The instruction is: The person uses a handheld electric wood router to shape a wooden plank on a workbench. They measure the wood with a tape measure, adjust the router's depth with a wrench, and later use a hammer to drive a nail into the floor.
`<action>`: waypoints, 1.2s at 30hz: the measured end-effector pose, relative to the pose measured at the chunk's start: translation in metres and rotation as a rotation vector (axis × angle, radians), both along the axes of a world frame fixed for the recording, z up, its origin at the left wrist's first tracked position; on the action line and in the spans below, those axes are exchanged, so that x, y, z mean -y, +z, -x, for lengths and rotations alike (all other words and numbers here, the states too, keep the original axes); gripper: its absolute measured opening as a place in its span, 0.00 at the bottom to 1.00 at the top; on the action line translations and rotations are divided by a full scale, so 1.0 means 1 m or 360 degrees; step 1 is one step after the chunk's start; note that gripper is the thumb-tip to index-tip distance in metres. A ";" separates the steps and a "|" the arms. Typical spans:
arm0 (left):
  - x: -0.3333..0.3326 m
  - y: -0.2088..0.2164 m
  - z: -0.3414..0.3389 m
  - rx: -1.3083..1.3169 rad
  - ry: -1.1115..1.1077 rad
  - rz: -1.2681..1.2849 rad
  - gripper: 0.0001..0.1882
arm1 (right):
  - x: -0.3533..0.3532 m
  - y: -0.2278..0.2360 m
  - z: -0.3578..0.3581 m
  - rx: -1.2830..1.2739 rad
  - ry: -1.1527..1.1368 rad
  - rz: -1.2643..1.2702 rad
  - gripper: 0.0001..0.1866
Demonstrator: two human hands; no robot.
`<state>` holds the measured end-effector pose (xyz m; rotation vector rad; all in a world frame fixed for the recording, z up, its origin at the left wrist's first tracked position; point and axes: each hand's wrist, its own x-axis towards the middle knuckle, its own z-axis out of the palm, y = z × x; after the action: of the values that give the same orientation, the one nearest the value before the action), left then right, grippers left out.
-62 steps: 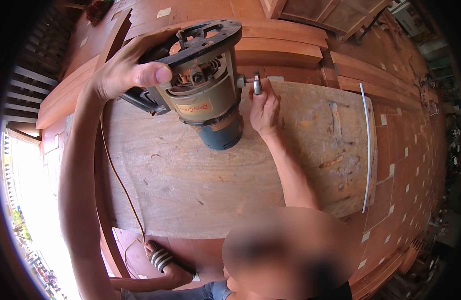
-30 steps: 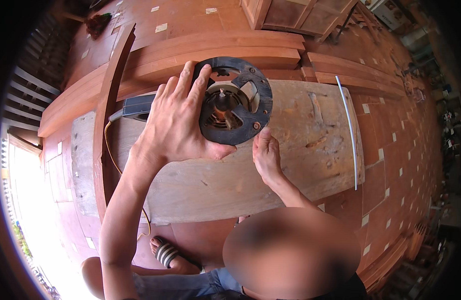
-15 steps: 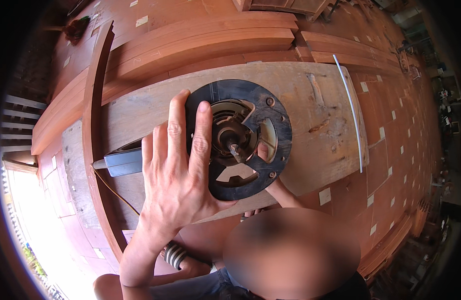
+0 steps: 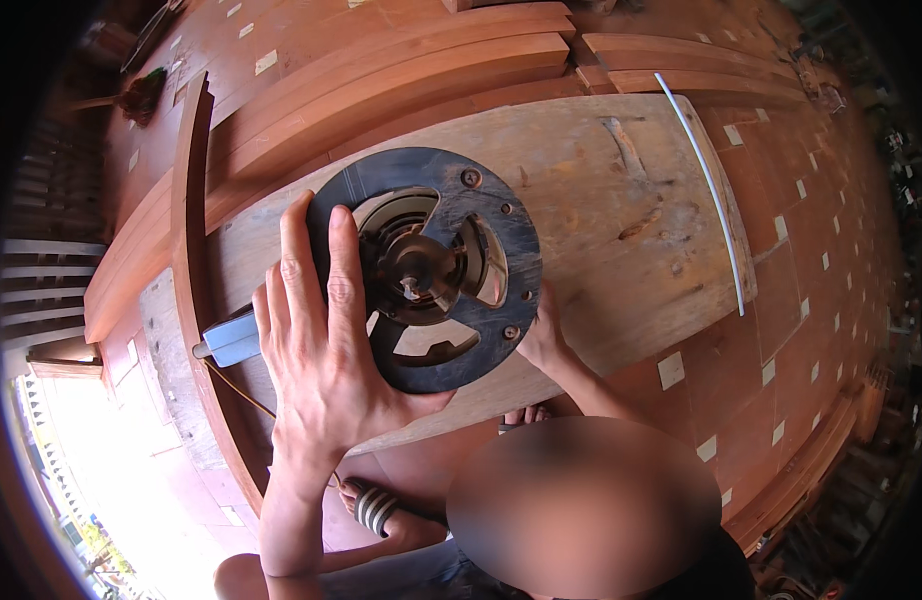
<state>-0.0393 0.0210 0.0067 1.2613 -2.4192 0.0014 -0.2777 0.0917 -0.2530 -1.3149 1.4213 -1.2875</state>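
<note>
A handheld wood router [image 4: 401,370] is tipped so that its round black base plate faces up at me, the bit in its middle opening. Screws sit in the plate, and cut-out windows show the machine's inside. The blue end of its body [image 4: 233,341] sticks out on the left. My left hand [image 4: 321,350] grips the plate's left side, fingers over the rim and thumb along the lower edge. Beyond the plate's right edge is my right hand [image 4: 546,335], close against the router; its fingers are mostly hidden behind the plate.
Under the router lies a worn wooden board [image 4: 621,220]. A reddish timber [image 4: 193,200] crosses its left end, and more timbers [image 4: 411,75] lie beyond. A thin white strip [image 4: 703,185] rests at the right. A cord [image 4: 241,388] runs below the tool. Sandalled feet [image 4: 371,505] are near.
The router has moved left in view with my left hand on it. The right hand, seen partly through a window before, now shows outside the plate's right edge. The whole view has shifted slightly.
</note>
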 end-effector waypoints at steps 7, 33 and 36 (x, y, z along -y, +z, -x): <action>0.039 -0.002 -0.008 -0.0078 0.0039 -0.0011 0.71 | 0.025 0.006 0.002 0.0568 -0.0016 -0.0210 0.28; 0.207 -0.001 -0.055 -0.0619 -0.0236 -0.1025 0.57 | 0.205 0.048 -0.010 -0.0079 0.0127 0.0363 0.33; 0.205 0.001 -0.053 -0.0586 -0.0187 -0.1006 0.58 | 0.210 0.053 -0.013 -0.0037 0.0162 0.0332 0.33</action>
<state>0.0136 -0.1839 0.0081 1.2119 -2.2225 -1.0041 -0.2651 -0.1179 -0.2002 -1.5242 1.2440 -1.3847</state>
